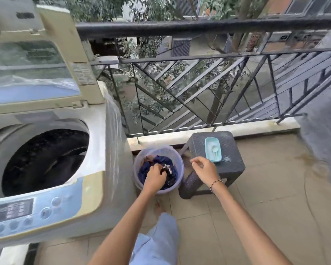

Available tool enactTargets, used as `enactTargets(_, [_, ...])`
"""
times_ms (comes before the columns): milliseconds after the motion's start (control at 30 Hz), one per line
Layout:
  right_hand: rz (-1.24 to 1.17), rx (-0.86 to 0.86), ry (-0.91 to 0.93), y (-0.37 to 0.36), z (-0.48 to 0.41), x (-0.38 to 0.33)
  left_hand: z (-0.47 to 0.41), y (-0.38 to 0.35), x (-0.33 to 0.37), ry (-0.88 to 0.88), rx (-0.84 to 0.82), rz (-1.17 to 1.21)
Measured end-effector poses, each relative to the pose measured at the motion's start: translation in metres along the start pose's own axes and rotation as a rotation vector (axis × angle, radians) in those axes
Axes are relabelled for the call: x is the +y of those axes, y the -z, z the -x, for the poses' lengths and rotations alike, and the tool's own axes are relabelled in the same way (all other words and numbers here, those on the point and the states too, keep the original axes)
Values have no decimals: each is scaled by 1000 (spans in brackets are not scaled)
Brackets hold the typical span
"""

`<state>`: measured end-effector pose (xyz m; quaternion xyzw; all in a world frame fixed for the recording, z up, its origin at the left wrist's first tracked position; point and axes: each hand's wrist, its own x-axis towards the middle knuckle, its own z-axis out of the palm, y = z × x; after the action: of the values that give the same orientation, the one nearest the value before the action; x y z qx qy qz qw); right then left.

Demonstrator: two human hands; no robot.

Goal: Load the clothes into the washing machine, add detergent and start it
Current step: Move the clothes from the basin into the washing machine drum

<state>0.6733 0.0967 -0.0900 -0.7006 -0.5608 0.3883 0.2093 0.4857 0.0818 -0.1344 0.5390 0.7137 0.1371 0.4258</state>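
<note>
A top-loading washing machine (96,150) stands at the left with its lid (46,54) raised; dark cloth lies in its drum (46,161). To its right on the floor sits a clear plastic bucket (141,159) holding dark blue clothes (161,161). My left hand (154,177) reaches into the bucket and grips a piece of the clothing. My right hand (203,170) hovers just right of the bucket, fingers loosely curled, holding nothing. A light blue tub (212,149) with white detergent powder and a scoop rests on a dark stool (227,169).
A black metal railing (199,83) and a low ledge close off the balcony behind the bucket and stool. The control panel (17,215) runs along the machine's near edge. A grey wall (321,111) stands at the right. My leg in light trousers (157,243) is below.
</note>
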Motion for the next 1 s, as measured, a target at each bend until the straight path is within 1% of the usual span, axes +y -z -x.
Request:
enactTargets(167, [23,-93,-51,-24,-56,14,-59,-19,-15,146,-37,32])
enactTargets(333, [104,-274,-124,-52,-105,23,-111,-30,-36,317,-67,59])
enactTargets(433, [120,-317,-147,-61,-127,26,-132,-34,-42,353,-58,101])
enactTargets(600, [148,-408,-203,-81,-170,44,-170,-45,-53,401,9,257])
enactTargets(700, [170,-448,-235,-113,-202,72,-199,-66,-80,450,14,270])
enactTargets(733, [173,-457,-248,-127,-213,84,-208,-76,-93,441,7,264])
enactTargets(800, [188,-488,-264,-155,-230,111,-224,-96,-120,393,-27,162])
enactTargets(867, [206,-540,-282,-186,-244,142,-238,-123,-150,333,-80,-88])
enactTargets(933, [235,-602,-292,-210,-252,167,-249,-148,-169,281,-51,-293])
enactTargets(1000, [265,-655,-339,-233,-257,192,-264,-172,-184,223,-12,-382])
